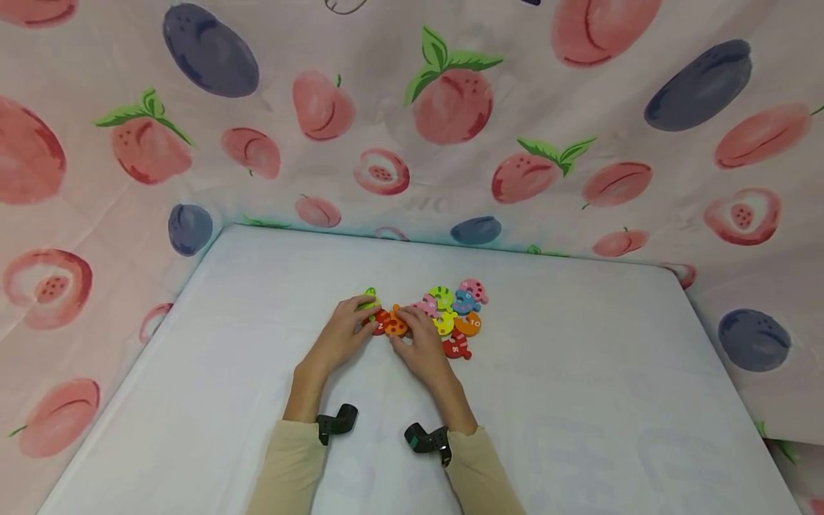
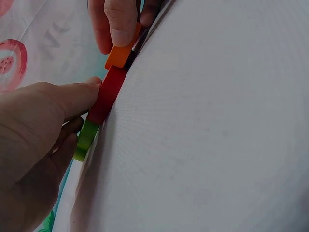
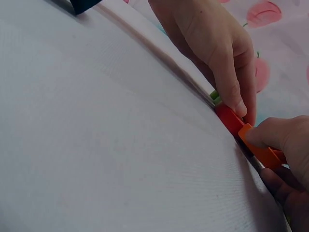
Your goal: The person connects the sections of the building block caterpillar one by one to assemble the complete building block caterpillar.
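My left hand holds a red puzzle piece marked 2, its thumb against the side. Beside that piece and touching it is a green piece, partly covered by the left fingers in the head view. An orange spotted piece is pinched by my right hand, thumb on its near side. It meets the red piece's edge and appears slightly tilted up from the table. The three pieces make a short curved row.
Right of my hands lies a cluster of several animal-shaped number pieces, including a blue one, an orange one and a red one. They lie on a white-covered table. A fruit-print cloth hangs behind.
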`<state>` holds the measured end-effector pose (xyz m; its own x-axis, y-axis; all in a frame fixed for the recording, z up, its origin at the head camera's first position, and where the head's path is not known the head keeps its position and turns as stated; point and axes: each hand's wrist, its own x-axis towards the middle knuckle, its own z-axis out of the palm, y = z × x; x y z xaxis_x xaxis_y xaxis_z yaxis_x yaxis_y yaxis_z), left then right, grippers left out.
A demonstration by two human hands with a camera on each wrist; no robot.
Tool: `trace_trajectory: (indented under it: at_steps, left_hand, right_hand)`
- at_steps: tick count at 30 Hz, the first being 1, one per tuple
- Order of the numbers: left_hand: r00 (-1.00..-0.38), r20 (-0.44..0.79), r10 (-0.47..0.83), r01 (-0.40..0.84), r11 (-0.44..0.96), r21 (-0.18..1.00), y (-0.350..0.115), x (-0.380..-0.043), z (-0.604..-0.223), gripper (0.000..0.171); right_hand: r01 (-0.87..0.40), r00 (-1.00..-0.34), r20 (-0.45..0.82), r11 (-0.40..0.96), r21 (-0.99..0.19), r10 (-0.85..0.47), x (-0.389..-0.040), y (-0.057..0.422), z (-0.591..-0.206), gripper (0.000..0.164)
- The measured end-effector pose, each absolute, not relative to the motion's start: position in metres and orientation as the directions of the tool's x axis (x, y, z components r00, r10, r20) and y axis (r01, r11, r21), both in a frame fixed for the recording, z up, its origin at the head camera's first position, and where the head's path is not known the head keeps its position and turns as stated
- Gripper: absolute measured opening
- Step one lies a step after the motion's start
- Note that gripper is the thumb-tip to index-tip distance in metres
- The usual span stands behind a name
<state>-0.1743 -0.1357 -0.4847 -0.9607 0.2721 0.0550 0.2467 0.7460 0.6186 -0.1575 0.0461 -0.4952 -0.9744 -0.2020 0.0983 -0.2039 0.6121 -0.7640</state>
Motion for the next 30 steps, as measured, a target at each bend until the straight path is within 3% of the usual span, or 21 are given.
trace_trajectory:
  at_steps: [24,30]
  left_hand:
    - [-0.958,0.073,0.277,0.261,0.74,0.619,-0.1378,-0.1743,-0.4852,0.039]
    - [-0.961,0.043,0.274,0.24,0.742,0.626,-0.1372,-0.1754,-0.4879,0.04]
  right_hand:
    - [-0.197,-0.974,0.075,0.642,-0.741,-0.213,-0.1572,0.0416,-0.496,0.048]
    - [-0.139,-0.989,0.146,0.52,-0.843,-0.028,-0.1573,0.0416,-0.4964,0.039]
